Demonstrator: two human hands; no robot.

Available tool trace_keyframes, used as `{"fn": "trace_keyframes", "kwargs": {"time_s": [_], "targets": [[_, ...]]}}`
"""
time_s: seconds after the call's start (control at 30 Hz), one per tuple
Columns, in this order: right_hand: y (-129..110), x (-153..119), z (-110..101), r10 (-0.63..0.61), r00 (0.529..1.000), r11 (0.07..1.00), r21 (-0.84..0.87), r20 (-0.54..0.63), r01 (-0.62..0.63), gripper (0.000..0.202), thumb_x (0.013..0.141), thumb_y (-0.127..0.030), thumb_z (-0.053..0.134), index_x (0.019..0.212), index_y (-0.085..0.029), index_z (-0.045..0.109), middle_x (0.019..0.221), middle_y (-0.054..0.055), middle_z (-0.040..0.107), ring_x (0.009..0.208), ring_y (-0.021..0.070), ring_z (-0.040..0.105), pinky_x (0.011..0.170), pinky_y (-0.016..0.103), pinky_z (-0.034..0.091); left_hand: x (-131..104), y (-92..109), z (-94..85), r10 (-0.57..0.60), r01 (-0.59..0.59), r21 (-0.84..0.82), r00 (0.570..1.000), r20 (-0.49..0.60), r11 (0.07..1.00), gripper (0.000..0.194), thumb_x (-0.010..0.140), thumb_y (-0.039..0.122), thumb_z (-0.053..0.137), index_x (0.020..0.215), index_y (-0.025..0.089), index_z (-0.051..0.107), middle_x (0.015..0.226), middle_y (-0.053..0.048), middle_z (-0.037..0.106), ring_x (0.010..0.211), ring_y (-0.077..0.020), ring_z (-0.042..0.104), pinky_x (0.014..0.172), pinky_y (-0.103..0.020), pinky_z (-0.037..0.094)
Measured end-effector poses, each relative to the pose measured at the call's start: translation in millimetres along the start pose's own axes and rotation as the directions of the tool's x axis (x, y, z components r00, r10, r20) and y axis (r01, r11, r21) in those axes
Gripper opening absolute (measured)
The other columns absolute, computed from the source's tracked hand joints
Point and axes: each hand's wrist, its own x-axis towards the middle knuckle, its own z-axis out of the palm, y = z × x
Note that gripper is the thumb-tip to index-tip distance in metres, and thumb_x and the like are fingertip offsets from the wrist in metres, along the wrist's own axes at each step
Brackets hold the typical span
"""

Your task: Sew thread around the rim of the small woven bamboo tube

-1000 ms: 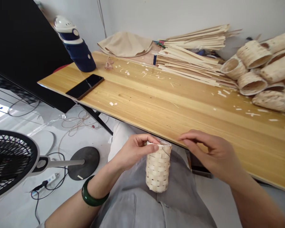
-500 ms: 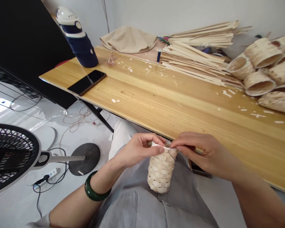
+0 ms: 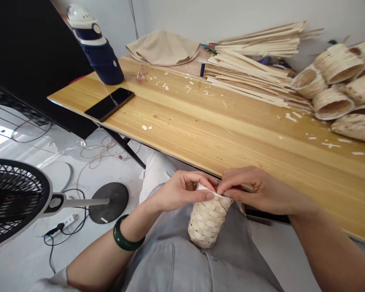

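Note:
A small woven basket (image 3: 207, 222) of pale wood strips rests on my lap, its top leaning to the right. My left hand (image 3: 187, 188) pinches the basket's rim, thumb outside and fingers over the edge. At the rim's right side my right hand (image 3: 251, 188) has its fingers pressed together; what they hold, if anything, is hidden. A thin dark thread loops down the outside of the basket below the right fingers, and dark stitches show along the rim's right part. The basket's inside is mostly covered by my fingers.
The wooden table (image 3: 176, 134) carries a phone (image 3: 109, 104), a blue bottle (image 3: 100, 56), a beige cloth (image 3: 164, 48), a blue thread spool (image 3: 202, 69), wood strips (image 3: 249, 77) and several woven baskets (image 3: 334, 103). Small scraps lie scattered. On the floor at left stands a fan (image 3: 15, 198).
The basket has tilted further, its top moving right. My right fingers have moved slightly left and closer to the left hand at the rim. The view has shifted a little.

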Motion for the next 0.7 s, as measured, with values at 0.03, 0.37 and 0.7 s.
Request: {"fn": "trace_keyframes", "kwargs": {"time_s": [0.03,0.37,0.7], "targets": [[0.3,0.4,-0.3,0.035,0.999,0.999,-0.002,0.006,-0.035,0.021,0.095,-0.031,0.056,0.092,-0.021,0.074,0.082,0.002,0.069,0.072,0.0132,0.060,0.065,0.026,0.045,0.5,-1.2,-0.9,0.003,-0.003,-0.006,1.000,0.004,1.000,0.004,0.076,0.018,0.077,0.079,0.015,0.077,0.092,-0.006,0.071,0.098,-0.0198,0.064,0.088,-0.031,0.049],[-0.2,3.2,-6.7,0.065,0.997,0.998,-0.001,-0.039,-0.065,0.016,0.091,-0.029,0.061,0.081,-0.020,0.070,0.075,0.000,0.066,0.069,0.0123,0.059,0.064,0.024,0.046,1.4,-1.4,-0.4,-0.075,0.074,-0.032,0.997,-0.001,0.997,0.008,0.079,0.023,0.077,0.080,0.016,0.075,0.097,-0.006,0.072,0.090,-0.0160,0.064,0.078,-0.026,0.050],[-5.5,-7.5,19.2,-0.448,0.816,0.728,-0.678,-0.364,0.097,0.010,0.093,-0.018,0.060,0.097,-0.020,0.069,0.100,0.007,0.068,0.098,0.0209,0.059,0.083,0.035,0.051,-3.6,12.9,8.6,-0.108,0.116,0.006,0.936,-0.335,0.993,0.015,0.076,0.029,0.079,0.077,0.014,0.075,0.075,-0.001,0.073,0.069,-0.0098,0.062,0.067,-0.019,0.048]]}}
